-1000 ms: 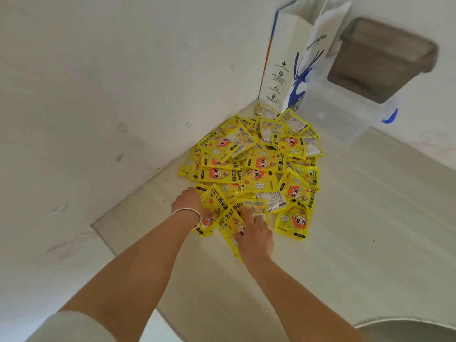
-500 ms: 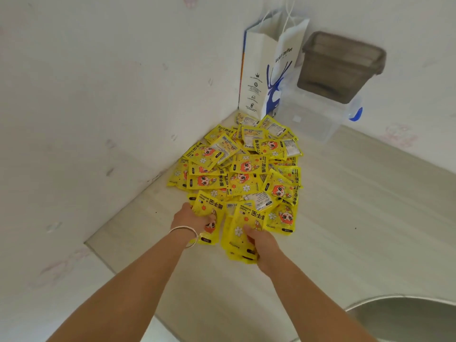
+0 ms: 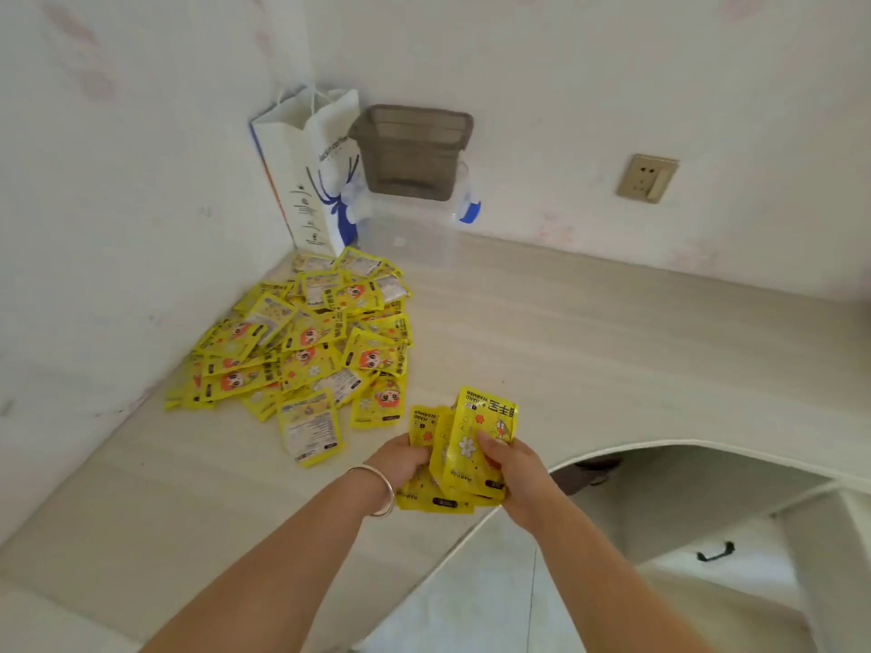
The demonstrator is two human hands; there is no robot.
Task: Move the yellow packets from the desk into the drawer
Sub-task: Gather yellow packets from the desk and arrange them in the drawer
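Both hands have lifted a bundle of packets (image 3: 464,457) off the surface (image 3: 612,332). Left hand (image 3: 400,461) and right hand (image 3: 516,468) fingers (image 3: 485,440) pinch it together; the pile (image 3: 306,341) beyond them remains, the drawer (image 3: 716,551) awaits.

Pale wood-grain surface (image 3: 589,332), curved front edge. Resting on it: heap of yellow packets (image 3: 306,341) near the corner, white paper bag (image 3: 311,181), clear lidded container (image 3: 414,233).

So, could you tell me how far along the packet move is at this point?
Nothing looks stowed yet: no open drawer shows, only a closed front with a black handle at lower right. In hand: a small bunch of yellow packets lifted off the desk, in the grip of both the left hand and right hand. Left: the big pile in the corner.
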